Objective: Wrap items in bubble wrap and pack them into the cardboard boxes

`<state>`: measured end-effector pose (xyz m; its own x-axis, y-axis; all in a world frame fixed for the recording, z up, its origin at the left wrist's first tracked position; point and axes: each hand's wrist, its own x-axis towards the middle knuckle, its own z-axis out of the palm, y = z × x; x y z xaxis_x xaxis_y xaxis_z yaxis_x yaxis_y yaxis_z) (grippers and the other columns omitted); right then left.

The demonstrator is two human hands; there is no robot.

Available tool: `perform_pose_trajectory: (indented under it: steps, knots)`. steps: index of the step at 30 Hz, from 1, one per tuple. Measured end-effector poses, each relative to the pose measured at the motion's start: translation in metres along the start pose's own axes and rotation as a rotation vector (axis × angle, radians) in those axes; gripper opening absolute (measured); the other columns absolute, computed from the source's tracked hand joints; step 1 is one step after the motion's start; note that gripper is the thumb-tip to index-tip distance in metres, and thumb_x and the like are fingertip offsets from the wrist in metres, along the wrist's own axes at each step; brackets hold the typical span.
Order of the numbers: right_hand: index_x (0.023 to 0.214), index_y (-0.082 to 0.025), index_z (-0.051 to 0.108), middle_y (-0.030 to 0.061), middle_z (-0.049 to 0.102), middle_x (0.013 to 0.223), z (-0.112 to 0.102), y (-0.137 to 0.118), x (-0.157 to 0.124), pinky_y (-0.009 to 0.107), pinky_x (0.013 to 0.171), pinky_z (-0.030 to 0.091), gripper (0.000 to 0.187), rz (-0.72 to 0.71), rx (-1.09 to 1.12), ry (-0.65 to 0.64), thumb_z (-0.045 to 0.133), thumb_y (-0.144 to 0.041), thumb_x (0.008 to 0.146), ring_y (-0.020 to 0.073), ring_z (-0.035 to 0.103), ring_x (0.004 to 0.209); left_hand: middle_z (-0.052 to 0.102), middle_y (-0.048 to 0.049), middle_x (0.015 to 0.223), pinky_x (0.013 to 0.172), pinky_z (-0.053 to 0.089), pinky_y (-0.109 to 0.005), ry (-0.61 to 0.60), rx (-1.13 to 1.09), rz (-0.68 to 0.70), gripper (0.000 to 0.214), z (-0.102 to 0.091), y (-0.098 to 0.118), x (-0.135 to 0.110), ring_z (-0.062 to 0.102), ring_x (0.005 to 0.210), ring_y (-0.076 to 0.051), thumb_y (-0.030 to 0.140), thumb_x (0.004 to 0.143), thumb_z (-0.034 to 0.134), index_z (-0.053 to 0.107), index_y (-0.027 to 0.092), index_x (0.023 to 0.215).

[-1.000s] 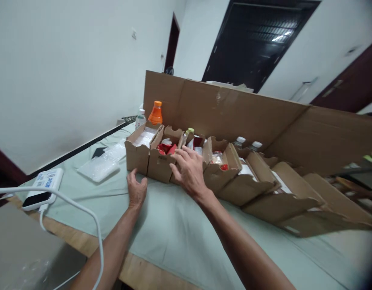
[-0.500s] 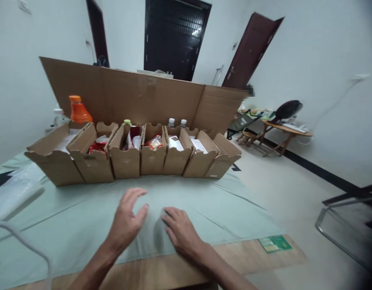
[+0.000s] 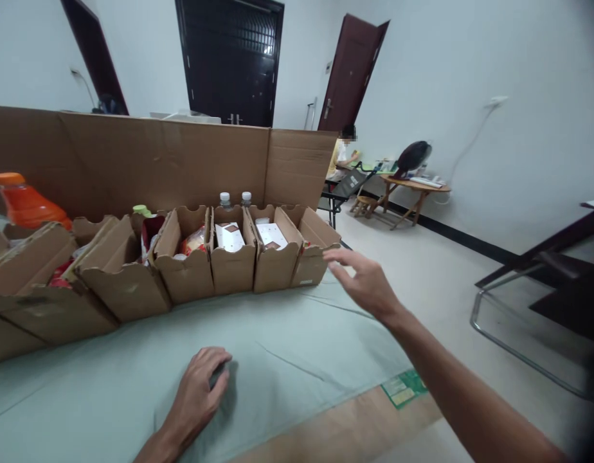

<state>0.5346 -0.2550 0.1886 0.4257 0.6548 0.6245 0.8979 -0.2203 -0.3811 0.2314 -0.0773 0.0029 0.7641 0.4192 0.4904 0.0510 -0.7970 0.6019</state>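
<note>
A row of several open cardboard boxes (image 3: 232, 267) stands on a pale green cloth (image 3: 287, 347) over a wooden table. My right hand (image 3: 367, 283) hovers in the air with fingers spread, just right of the rightmost box (image 3: 314, 254), holding nothing. My left hand (image 3: 198, 392) rests palm down on the cloth near the front edge, fingers loosely curled and empty. The boxes hold red packets (image 3: 193, 241), white cartons (image 3: 229, 236) and bottles.
A tall cardboard sheet (image 3: 157, 161) stands behind the boxes. An orange bottle (image 3: 24, 202) sits at the far left. To the right are the floor, a metal chair frame (image 3: 528, 321), a small wooden table (image 3: 413, 190) and a seated person (image 3: 342, 151).
The view has swung to the right. My right hand has lifted off the cloth and reached out toward the rightmost box. My left hand has settled down onto the cloth.
</note>
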Motion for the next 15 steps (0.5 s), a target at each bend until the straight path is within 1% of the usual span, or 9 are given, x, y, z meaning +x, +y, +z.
perform_pose_trajectory:
  steps: [2,4,5,7,8,9,11,13,15]
  knots:
    - [0.103,-0.020,0.074,0.0087,0.076,0.115,-0.002,0.015,0.031,0.040,0.090,0.054,0.027,0.085,-0.126,-0.020,0.050,-0.024,0.091,0.0249,0.069,0.106,0.077,-0.0066,0.096,0.081,0.060,-0.037,0.031,0.037,0.045,0.014,0.002,-0.004,0.000,0.073,0.092,-0.024,0.022,0.089,0.060,0.071,0.023,0.098]
    - [0.105,-0.020,0.075,0.0077,0.076,0.115,0.002,0.024,0.053,0.036,0.085,0.053,0.031,0.154,-0.229,-0.118,0.047,-0.022,0.091,0.0237,0.069,0.102,0.078,-0.0055,0.096,0.081,0.060,-0.035,0.071,0.067,0.100,0.014,0.005,-0.006,-0.001,0.073,0.091,-0.023,0.022,0.089,0.061,0.070,0.024,0.100]
    - [0.102,-0.020,0.076,0.0062,0.078,0.109,0.004,0.028,0.061,0.033,0.081,0.053,0.030,0.171,-0.258,-0.189,0.048,-0.022,0.090,0.0226,0.070,0.097,0.078,-0.0052,0.096,0.081,0.060,-0.035,0.088,0.081,0.123,0.015,0.006,-0.008,-0.001,0.073,0.092,-0.023,0.022,0.089,0.061,0.069,0.024,0.101]
    - [0.090,-0.021,0.078,0.0028,0.079,0.091,0.007,0.033,0.073,0.028,0.073,0.050,0.025,0.177,-0.274,-0.316,0.052,-0.022,0.089,0.0200,0.071,0.084,0.078,-0.0048,0.097,0.081,0.060,-0.033,0.110,0.111,0.162,0.016,0.008,-0.009,-0.002,0.073,0.092,-0.022,0.023,0.090,0.060,0.068,0.025,0.104]
    - [0.085,-0.021,0.078,0.0018,0.079,0.084,0.008,0.035,0.080,0.026,0.070,0.049,0.024,0.179,-0.275,-0.355,0.054,-0.022,0.089,0.0191,0.070,0.080,0.077,-0.0048,0.097,0.080,0.060,-0.032,0.118,0.126,0.178,0.016,0.008,-0.009,-0.001,0.073,0.091,-0.022,0.024,0.091,0.060,0.067,0.025,0.105]
    - [0.083,-0.021,0.077,0.0018,0.078,0.082,0.008,0.038,0.088,0.026,0.070,0.048,0.023,0.186,-0.283,-0.381,0.055,-0.021,0.089,0.0187,0.070,0.080,0.077,-0.0049,0.097,0.079,0.060,-0.031,0.123,0.142,0.191,0.016,0.008,-0.009,-0.001,0.073,0.091,-0.021,0.025,0.092,0.059,0.067,0.025,0.105]
    - [0.089,-0.018,0.076,0.0044,0.077,0.092,0.010,0.044,0.109,0.028,0.077,0.049,0.023,0.211,-0.305,-0.404,0.053,-0.020,0.093,0.0200,0.069,0.088,0.077,-0.0051,0.095,0.077,0.060,-0.030,0.126,0.168,0.209,0.015,0.007,-0.006,0.002,0.073,0.089,-0.021,0.025,0.093,0.057,0.067,0.024,0.104]
    - [0.105,-0.016,0.072,0.0070,0.073,0.110,0.019,0.051,0.135,0.034,0.086,0.053,0.019,0.238,-0.309,-0.437,0.056,-0.025,0.097,0.0220,0.067,0.100,0.076,-0.0053,0.094,0.075,0.060,-0.029,0.118,0.188,0.217,0.014,0.006,-0.002,0.006,0.073,0.088,-0.020,0.025,0.093,0.056,0.066,0.024,0.103]
    - [0.121,-0.016,0.064,0.0088,0.066,0.123,0.037,0.060,0.161,0.043,0.090,0.055,0.029,0.275,-0.285,-0.483,0.061,-0.033,0.098,0.0236,0.066,0.106,0.076,-0.0054,0.093,0.075,0.060,-0.027,0.109,0.205,0.234,0.014,0.005,0.000,0.009,0.073,0.087,-0.020,0.023,0.093,0.056,0.066,0.023,0.103]
